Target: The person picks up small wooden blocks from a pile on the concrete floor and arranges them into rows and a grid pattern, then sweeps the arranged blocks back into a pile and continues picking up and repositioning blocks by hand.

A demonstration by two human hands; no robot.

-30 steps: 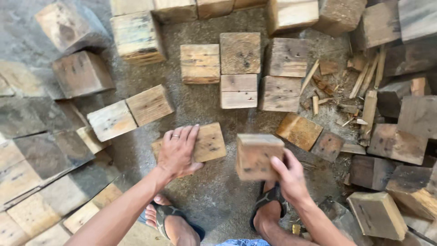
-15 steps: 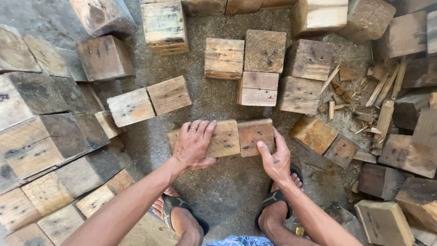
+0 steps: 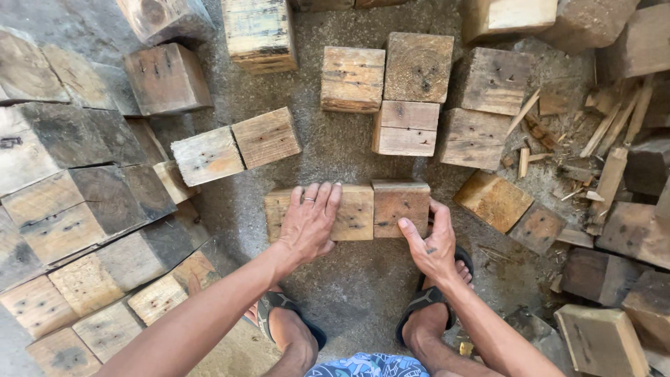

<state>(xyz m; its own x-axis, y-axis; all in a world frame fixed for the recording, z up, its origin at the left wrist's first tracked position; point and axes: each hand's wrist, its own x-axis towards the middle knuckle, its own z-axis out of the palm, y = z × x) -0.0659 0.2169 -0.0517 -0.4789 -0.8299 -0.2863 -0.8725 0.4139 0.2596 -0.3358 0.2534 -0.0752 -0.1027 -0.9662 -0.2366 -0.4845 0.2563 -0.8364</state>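
Against left block (image 3: 352, 213), right block (image 3: 400, 208), seemingly closer.

Under the left hand (image 3: 309, 225): pale wooden block (image 3: 349, 212), bare sawn wood, matt, rough grain with dark nail holes. Against the right hand's (image 3: 431, 246) fingers: reddish wooden block (image 3: 400, 207), matt, unfinished, weathered. Beyond the fingertips: further blocks (image 3: 406, 127) of raw, stained wood. Beneath all: concrete floor (image 3: 335, 153), grey, gritty, matt. Right of the fingers: splintered wood scraps (image 3: 600, 139), rough-edged.
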